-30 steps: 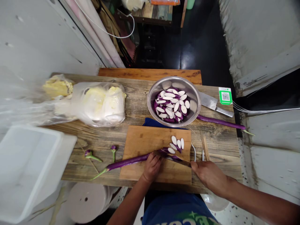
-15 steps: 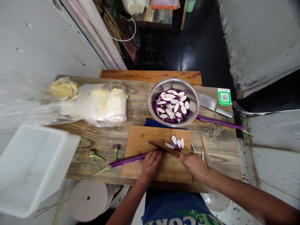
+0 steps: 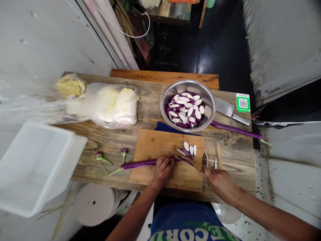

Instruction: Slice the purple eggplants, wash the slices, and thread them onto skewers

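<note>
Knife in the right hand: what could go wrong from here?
The left hand presses the eggplant close to the knife, so a slip might cut it. The eggplant's stem end overhangs the cutting board, so it could roll. Slices near the board's right edge might get pushed off.

The head-worn view looks forward and down on the hands (image 3: 162, 171) and table (image 3: 149, 108) from close above.

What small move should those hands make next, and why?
Probably slide the left hand slightly toward the stem before another slice: the knife in the right hand is close to it, and uncut eggplant extends on the stem side.
</note>
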Tool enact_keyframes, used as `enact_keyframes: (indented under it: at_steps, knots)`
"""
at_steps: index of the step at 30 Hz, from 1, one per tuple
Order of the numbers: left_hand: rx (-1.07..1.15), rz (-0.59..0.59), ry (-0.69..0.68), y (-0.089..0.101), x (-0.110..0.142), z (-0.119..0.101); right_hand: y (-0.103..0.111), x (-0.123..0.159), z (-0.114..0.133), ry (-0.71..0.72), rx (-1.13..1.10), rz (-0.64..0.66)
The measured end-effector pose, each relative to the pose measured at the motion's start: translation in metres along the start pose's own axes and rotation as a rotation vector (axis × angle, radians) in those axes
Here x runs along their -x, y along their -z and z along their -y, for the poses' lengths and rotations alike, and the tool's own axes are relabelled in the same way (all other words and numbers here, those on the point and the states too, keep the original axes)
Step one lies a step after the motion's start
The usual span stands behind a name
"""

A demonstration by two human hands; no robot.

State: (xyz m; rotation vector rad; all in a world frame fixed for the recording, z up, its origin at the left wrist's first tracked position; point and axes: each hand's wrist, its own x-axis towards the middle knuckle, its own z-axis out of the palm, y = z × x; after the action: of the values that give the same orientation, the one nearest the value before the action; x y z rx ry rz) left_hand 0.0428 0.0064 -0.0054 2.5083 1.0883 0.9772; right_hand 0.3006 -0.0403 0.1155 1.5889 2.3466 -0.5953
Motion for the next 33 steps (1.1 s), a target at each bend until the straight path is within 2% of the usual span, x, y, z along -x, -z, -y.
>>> enact_keyframes:
  at_steps: [4,9,14,19,26,33]
  knots:
    - [0.005,0.012,-0.005,0.001,0.004,0.0,0.01,0.01,0.006,0.065,0.002,0.019]
    - [0.049,0.016,-0.007,-0.001,0.007,0.0,0.008,0.013,0.007,0.085,0.024,-0.005]
    - [0.053,-0.009,-0.022,-0.001,0.006,0.001,0.004,0.011,0.006,0.09,0.053,0.042]
    - [0.047,0.031,-0.018,0.0,0.007,0.001,0.005,0.007,0.005,0.095,0.062,0.069]
    - [0.049,0.025,-0.028,0.002,0.006,0.001,0.011,0.003,0.0,0.095,-0.016,0.17]
    - [0.053,0.033,-0.046,0.002,0.004,0.001,0.001,-0.025,0.02,0.029,0.02,0.17]
